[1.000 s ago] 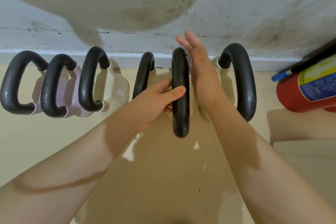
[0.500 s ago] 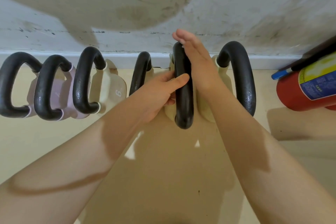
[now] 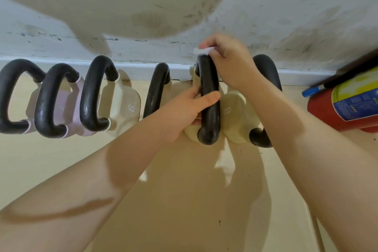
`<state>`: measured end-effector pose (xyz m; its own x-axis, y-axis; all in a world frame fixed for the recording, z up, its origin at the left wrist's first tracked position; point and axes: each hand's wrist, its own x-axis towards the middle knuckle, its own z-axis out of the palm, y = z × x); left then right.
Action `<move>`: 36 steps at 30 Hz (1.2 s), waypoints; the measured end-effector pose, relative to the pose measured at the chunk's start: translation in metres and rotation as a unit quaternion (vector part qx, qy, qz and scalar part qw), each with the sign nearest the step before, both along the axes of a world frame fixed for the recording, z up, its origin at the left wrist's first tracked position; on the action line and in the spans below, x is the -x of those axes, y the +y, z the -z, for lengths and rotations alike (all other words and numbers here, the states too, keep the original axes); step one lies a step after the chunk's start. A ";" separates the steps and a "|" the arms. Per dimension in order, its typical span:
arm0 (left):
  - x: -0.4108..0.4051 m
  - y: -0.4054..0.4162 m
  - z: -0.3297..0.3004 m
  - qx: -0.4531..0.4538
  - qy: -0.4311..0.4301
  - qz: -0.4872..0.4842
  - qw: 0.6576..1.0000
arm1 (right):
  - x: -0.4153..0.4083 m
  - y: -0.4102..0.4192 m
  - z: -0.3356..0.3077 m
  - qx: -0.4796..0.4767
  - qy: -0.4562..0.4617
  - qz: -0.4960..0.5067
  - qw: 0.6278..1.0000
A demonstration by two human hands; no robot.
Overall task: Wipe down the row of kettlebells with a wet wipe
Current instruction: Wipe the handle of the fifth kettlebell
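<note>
Wiping the far bend of a black kettlebell handle, the right hand sits at 12 o'clock on that loop w/ fingers curled shut on a white wet wipe, only a corner showing. Handle's long axis runs 12-to-6, toward the person, so the rest of it lies at 6 from the wipe. Left hand wraps the handle mid-length from 9 o'clock, thumb across the top, steadying the cream bell. Right hand is nearer the unwiped run; next bell w/ an 8 sits touching at 3 o'clock.
</note>
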<state>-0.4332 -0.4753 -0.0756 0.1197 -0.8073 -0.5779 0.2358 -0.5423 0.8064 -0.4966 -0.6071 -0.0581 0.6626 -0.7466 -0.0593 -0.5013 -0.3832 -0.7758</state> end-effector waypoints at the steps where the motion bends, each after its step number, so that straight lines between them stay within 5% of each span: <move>1: 0.001 0.003 0.002 0.000 -0.005 0.018 1.000 | -0.002 -0.001 -0.005 -0.006 0.028 -0.047 0.998; 6: 0.003 0.011 0.002 0.007 -0.031 0.064 0.997 | -0.030 -0.007 -0.019 0.062 0.240 -0.195 0.949; 12: 0.001 0.017 0.001 -0.009 -0.041 0.056 0.998 | -0.055 0.008 -0.021 0.224 0.470 -0.300 0.799; 17: 0.005 0.018 0.000 -0.004 -0.031 0.040 0.999 | -0.032 -0.015 -0.008 0.144 0.259 -0.246 0.923; 21: 0.007 0.018 -0.006 0.014 -0.035 0.026 0.999 | -0.018 -0.001 0.004 -0.049 0.050 -0.041 0.997; 24: 0.009 0.019 -0.010 0.029 -0.078 0.009 0.996 | 0.000 0.021 0.012 -0.287 -0.062 0.155 0.943; 28: 0.009 0.018 -0.012 0.037 -0.090 0.020 0.995 | 0.011 0.039 0.009 -0.413 -0.114 0.249 0.868; 34: 0.009 0.019 -0.013 0.039 -0.097 0.016 0.994 | 0.002 0.023 0.004 -0.599 -0.183 0.236 0.743; 36: 0.010 0.019 -0.012 0.044 -0.093 0.006 0.995 | 0.006 0.025 0.009 -0.614 -0.196 0.218 0.733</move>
<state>-0.4434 -0.4564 -0.0641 0.2083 -0.8553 -0.4744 0.0717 -0.4704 0.8796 -0.5031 -0.5826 -0.0675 0.5222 -0.4356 -0.7332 -0.0144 0.8551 -0.5183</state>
